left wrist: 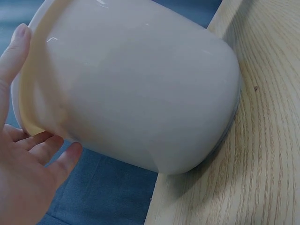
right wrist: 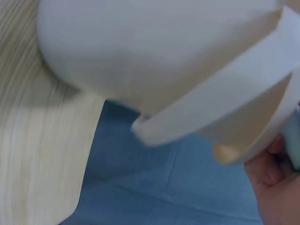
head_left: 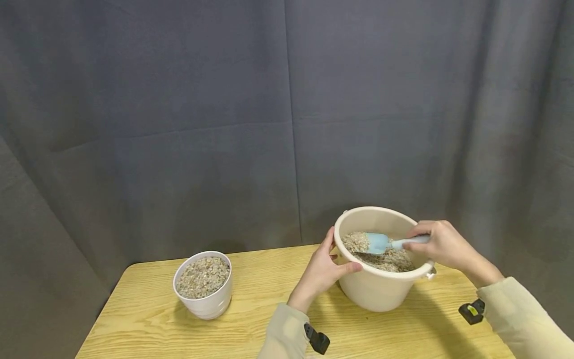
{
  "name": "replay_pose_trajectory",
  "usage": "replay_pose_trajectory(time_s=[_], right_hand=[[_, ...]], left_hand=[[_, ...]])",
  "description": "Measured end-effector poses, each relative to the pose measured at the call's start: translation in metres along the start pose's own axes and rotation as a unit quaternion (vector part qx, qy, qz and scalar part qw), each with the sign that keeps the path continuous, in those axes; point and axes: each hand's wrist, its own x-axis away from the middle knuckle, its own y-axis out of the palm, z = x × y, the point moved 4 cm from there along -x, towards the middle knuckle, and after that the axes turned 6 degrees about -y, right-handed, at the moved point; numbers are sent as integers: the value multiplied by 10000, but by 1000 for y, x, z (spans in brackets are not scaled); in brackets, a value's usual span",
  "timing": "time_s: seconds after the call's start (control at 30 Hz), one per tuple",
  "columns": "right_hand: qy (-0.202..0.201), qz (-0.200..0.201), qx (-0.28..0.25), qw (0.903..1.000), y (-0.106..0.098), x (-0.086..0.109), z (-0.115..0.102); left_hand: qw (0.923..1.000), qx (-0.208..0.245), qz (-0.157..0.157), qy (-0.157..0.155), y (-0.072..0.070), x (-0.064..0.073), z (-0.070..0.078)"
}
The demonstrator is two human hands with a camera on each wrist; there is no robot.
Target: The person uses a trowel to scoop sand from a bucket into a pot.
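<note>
A cream bucket (head_left: 376,289), partly filled with pale gravel (head_left: 394,261), stands toward the table's right side. At its left, my left hand (head_left: 320,269) holds the rim, with thumb and fingers spread along it; in the left wrist view, the fingers (left wrist: 47,147) lie against the rim's outer side. My right hand (head_left: 446,244) grips the handle of a light blue scoop (head_left: 377,243) over the bucket's right rim. Gravel lies heaped on the scoop's blade, inside the bucket just over the rest. In the right wrist view, the bucket (right wrist: 140,47) hides the blade.
A white pot (head_left: 211,305) full of similar gravel stands on the left of the wooden table (head_left: 264,294). Behind the table hangs a dark grey curtain (head_left: 202,124). The bucket's carrying handle (right wrist: 220,105) hangs down its side.
</note>
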Motion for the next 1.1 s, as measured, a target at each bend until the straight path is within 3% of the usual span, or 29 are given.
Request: replay_pose_trajectory(time_s=[0.17,0.47,0.73,1.1], right_hand=[[-136,92,-121,9998,10,-11,-12],[725,85,-355,9967,19,-11,-19],[718,322,-171,9968,14,-4,-21],[598,837,-380,9940,3,5,-28]], left_hand=[[10000,23,50,-9,-6,0,0],[9998,1,131,-116,-14,3,-1],[9996,-160,136,-183,-11,3,5],[9994,-218,185,-189,-13,6,7]])
